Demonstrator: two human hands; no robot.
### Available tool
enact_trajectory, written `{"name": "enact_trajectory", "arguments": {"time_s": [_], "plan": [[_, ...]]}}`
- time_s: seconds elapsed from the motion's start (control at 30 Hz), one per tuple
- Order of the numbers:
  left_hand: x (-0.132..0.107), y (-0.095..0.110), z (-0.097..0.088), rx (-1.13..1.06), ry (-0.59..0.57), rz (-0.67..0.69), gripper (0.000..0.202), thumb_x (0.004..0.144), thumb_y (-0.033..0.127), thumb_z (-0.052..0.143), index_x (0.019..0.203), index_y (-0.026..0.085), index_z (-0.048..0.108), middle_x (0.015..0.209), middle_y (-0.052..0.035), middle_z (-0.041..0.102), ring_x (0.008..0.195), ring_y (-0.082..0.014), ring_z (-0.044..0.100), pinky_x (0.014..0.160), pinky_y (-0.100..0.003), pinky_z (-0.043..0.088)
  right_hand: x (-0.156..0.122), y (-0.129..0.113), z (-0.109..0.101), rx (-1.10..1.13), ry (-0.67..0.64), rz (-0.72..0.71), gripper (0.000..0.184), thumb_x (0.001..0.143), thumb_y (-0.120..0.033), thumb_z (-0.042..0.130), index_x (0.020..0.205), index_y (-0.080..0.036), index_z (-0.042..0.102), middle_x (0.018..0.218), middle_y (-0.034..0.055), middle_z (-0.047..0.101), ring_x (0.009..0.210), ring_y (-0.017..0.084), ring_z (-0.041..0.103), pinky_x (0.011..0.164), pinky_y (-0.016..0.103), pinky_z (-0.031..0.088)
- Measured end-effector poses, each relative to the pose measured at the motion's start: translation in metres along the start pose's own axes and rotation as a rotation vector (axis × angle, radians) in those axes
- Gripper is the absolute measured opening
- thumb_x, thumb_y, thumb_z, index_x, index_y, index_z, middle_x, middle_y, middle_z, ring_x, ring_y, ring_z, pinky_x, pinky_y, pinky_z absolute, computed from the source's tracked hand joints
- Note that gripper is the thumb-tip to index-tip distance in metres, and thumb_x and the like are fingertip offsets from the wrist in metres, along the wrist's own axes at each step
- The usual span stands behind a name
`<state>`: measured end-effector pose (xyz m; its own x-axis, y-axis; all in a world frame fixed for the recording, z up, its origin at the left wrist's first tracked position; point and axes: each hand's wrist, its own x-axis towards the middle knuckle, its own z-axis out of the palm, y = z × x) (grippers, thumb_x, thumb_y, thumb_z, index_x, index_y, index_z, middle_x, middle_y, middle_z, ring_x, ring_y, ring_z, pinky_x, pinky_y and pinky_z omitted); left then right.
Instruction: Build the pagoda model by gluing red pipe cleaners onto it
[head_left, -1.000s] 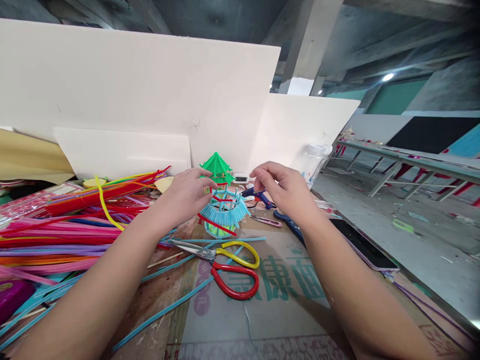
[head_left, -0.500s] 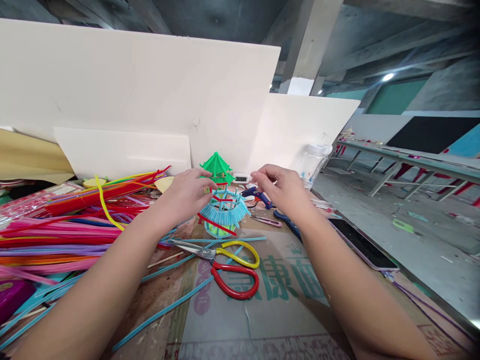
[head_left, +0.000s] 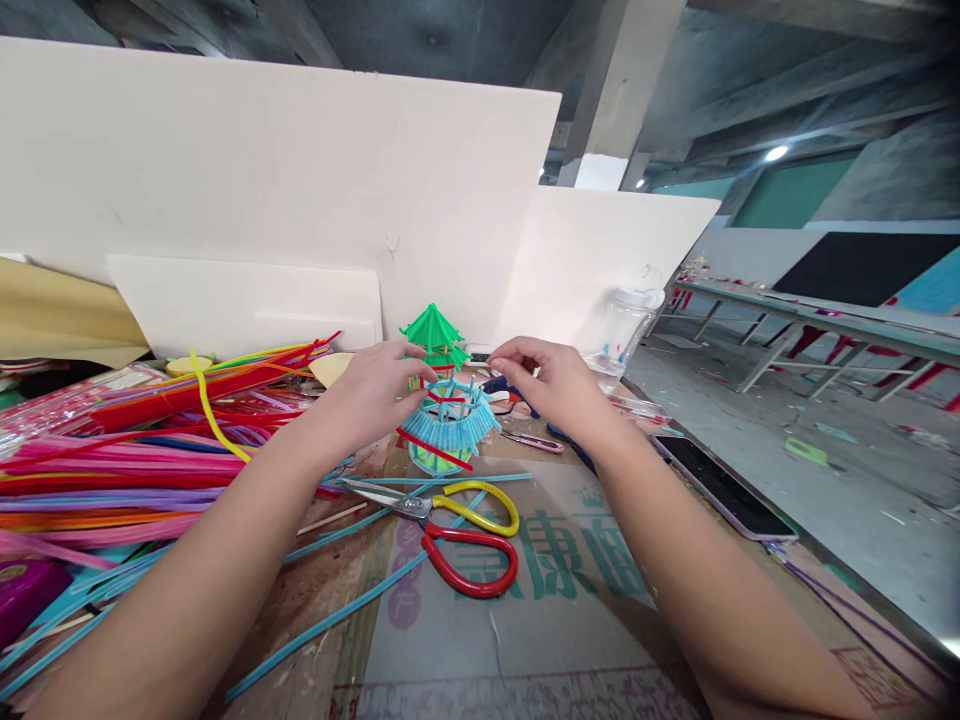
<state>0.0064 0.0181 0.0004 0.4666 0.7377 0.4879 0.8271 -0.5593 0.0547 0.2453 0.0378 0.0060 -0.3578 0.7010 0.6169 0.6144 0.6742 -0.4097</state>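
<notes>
One model point(head_left: 448, 400), green roof point(head_left: 433, 332), blue skirt point(head_left: 451, 434), apparently round

On the surface point(head_left: 300, 590), the model tower point(head_left: 452, 432) is set between a heap of pipe cleaners point(head_left: 150, 470) at the left and a phone point(head_left: 720, 485) at the right. Scissors point(head_left: 425, 507) are laid before it, partly over a sheet point(head_left: 555, 640). Behind, a board point(head_left: 262, 170) is stood upright; a jar point(head_left: 628, 325) is placed beyond the phone, near the right edge.
</notes>
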Motion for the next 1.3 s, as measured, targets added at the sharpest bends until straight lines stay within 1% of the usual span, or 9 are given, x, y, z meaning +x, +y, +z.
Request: {"name": "enact_trajectory", "arguments": {"time_s": [0.07, 0.13, 0.27, 0.43, 0.57, 0.77, 0.97, 1.3], "plan": [[0.0, -0.001, 0.002, -0.01, 0.007, 0.011, 0.028, 0.089, 0.028, 0.05, 0.108, 0.022, 0.07, 0.124, -0.0094, 0.062, 0.12, -0.0274, 0.056, 0.1, -0.046, 0.045, -0.001, -0.001, 0.006, 0.044, -0.055, -0.052, 0.018, 0.091, -0.027, 0.056, 0.095, -0.021, 0.072, 0.085, 0.0017, 0.07, 0.068, 0.014, 0.058, 0.062, 0.026, 0.042], [0.0, -0.002, 0.004, -0.014, 0.013, 0.02, 0.028, 0.09, 0.029, 0.05, 0.107, 0.022, 0.071, 0.123, -0.0102, 0.062, 0.118, -0.0282, 0.057, 0.099, -0.047, 0.045, -0.002, -0.003, 0.014, 0.029, -0.077, -0.106, 0.018, 0.091, -0.025, 0.057, 0.098, -0.022, 0.073, 0.088, 0.0031, 0.068, 0.073, 0.015, 0.058, 0.065, 0.027, 0.043], [0.001, -0.003, 0.008, -0.006, 0.002, 0.025, 0.027, 0.09, 0.029, 0.051, 0.105, 0.021, 0.072, 0.122, -0.0113, 0.062, 0.116, -0.0287, 0.057, 0.099, -0.046, 0.046, -0.004, -0.007, 0.029, -0.06, -0.079, -0.166, 0.015, 0.091, -0.023, 0.061, 0.097, -0.02, 0.073, 0.085, 0.004, 0.062, 0.077, 0.016, 0.057, 0.068, 0.027, 0.042], [0.001, -0.005, 0.013, 0.018, 0.001, 0.041, 0.025, 0.09, 0.026, 0.051, 0.102, 0.023, 0.072, 0.12, -0.0095, 0.064, 0.118, -0.0279, 0.056, 0.102, -0.047, 0.043, -0.007, -0.006, 0.042, -0.109, -0.065, -0.208, 0.011, 0.091, -0.021, 0.061, 0.094, -0.02, 0.071, 0.087, 0.0046, 0.059, 0.083, 0.018, 0.058, 0.073, 0.029, 0.042], [0.002, -0.006, 0.015, 0.015, -0.006, 0.045, 0.024, 0.089, 0.025, 0.052, 0.1, 0.023, 0.073, 0.119, -0.0094, 0.064, 0.119, -0.0273, 0.056, 0.103, -0.047, 0.043, -0.007, -0.004, 0.044, -0.123, -0.078, -0.253, 0.012, 0.091, -0.019, 0.06, 0.094, -0.021, 0.071, 0.091, 0.0054, 0.058, 0.087, 0.019, 0.057, 0.077, 0.03, 0.043], [0.002, -0.009, 0.019, -0.006, 0.02, 0.057, 0.022, 0.088, 0.025, 0.053, 0.097, 0.022, 0.074, 0.118, -0.0111, 0.065, 0.12, -0.0289, 0.056, 0.103, -0.049, 0.043, -0.007, -0.006, 0.043, -0.141, -0.073, -0.216, 0.01, 0.09, -0.023, 0.061, 0.091, -0.018, 0.071, 0.086, 0.0047, 0.056, 0.082, 0.018, 0.056, 0.072, 0.029, 0.042], [0.003, -0.013, 0.023, -0.013, 0.036, 0.076, 0.02, 0.089, 0.026, 0.054, 0.094, 0.023, 0.073, 0.118, -0.0098, 0.065, 0.121, -0.0282, 0.055, 0.103, -0.049, 0.043, -0.007, -0.005, 0.044, -0.163, -0.08, -0.242, 0.01, 0.09, -0.022, 0.062, 0.088, -0.016, 0.069, 0.085, 0.0058, 0.059, 0.086, 0.02, 0.056, 0.075, 0.03, 0.042], [0.003, -0.012, 0.022, -0.011, 0.027, 0.064, 0.02, 0.088, 0.026, 0.054, 0.094, 0.023, 0.074, 0.118, -0.0095, 0.065, 0.12, -0.0277, 0.056, 0.103, -0.049, 0.043, -0.007, -0.007, 0.046, -0.175, -0.079, -0.23, 0.009, 0.09, -0.021, 0.061, 0.086, -0.016, 0.068, 0.083, 0.0055, 0.062, 0.084, 0.019, 0.057, 0.074, 0.03, 0.042]]}}
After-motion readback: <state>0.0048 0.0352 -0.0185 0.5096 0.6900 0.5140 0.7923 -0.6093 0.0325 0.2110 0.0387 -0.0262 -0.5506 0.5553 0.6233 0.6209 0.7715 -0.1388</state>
